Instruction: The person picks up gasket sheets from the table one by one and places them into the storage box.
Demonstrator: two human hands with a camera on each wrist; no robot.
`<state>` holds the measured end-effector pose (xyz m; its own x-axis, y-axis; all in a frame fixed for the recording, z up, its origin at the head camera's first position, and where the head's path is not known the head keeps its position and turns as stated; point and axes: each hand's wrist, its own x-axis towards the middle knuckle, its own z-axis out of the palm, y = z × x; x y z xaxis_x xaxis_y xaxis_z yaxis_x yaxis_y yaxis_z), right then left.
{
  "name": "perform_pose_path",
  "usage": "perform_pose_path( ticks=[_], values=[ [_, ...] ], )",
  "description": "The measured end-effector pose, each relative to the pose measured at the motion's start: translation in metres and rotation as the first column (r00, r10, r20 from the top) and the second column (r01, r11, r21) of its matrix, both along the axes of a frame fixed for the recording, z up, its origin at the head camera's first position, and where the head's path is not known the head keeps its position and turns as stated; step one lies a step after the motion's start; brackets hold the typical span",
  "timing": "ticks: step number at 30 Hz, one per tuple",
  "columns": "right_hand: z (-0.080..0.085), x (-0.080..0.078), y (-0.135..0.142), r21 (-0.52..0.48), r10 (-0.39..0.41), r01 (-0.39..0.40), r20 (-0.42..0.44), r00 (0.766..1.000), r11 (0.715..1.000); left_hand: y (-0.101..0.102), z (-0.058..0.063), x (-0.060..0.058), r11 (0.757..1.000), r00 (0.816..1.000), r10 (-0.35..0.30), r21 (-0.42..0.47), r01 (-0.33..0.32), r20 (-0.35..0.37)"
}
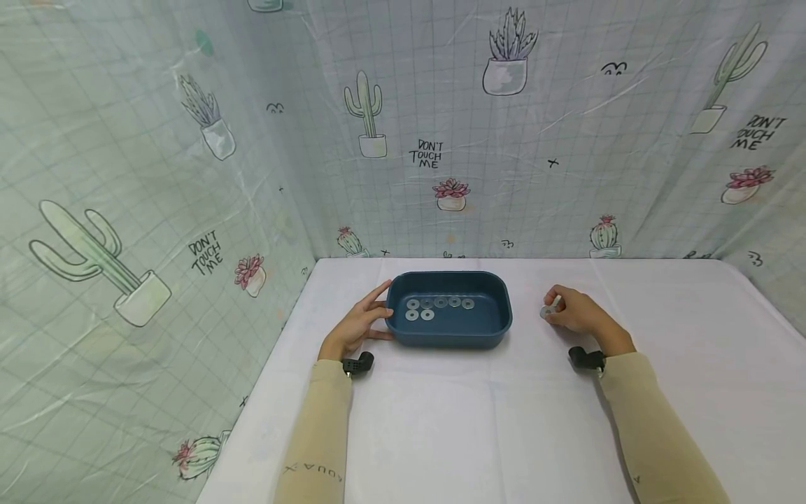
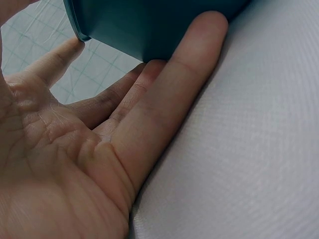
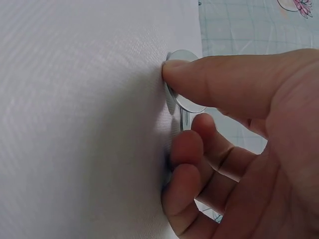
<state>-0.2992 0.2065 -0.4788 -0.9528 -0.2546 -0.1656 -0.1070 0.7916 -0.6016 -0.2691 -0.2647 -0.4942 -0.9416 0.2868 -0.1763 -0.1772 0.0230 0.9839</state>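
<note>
A dark blue rectangular tray (image 1: 448, 340) stands on the table with several flat metal washers (image 1: 427, 315) lying on its floor. At its left end is my left hand (image 1: 357, 323), the fingers spread nearly straight against the outer wall and the thumb at the rim. In the left wrist view one long finger lies along the table, its tip touching the tray wall (image 2: 144, 35). To the right of the tray, my right hand (image 1: 576, 311) pinches a washer (image 3: 192, 103) close to the table. Below it shows another thin metal edge (image 3: 184, 118), partly hidden by the fingers.
A white cloth (image 1: 428, 427) covers the table. Behind it and to the left hang curtains (image 1: 390, 210) printed with cacti. Each wrist carries a small black camera, one by the left hand (image 1: 358, 364) and one by the right (image 1: 586, 358).
</note>
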Motion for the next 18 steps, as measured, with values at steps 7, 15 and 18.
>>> perform_pose_path(
  ticks=[7,15,18],
  values=[
    [0.0037,0.0045,0.0001,0.002,0.009,-0.009,-0.006,1.0,1.0,-0.0005,-0.0002,0.0004,1.0,1.0,-0.008,-0.009,0.008,-0.003],
    [0.008,0.0068,0.0007,0.018,0.033,-0.032,-0.031,0.999,0.999,-0.0012,0.0003,-0.0003,1.0,1.0,-0.021,-0.009,0.021,-0.005],
    [0.01,0.0079,0.0022,0.013,0.055,-0.054,-0.036,0.998,0.998,-0.001,0.0009,-0.0003,1.0,1.0,-0.017,-0.011,0.017,-0.002]
  ],
)
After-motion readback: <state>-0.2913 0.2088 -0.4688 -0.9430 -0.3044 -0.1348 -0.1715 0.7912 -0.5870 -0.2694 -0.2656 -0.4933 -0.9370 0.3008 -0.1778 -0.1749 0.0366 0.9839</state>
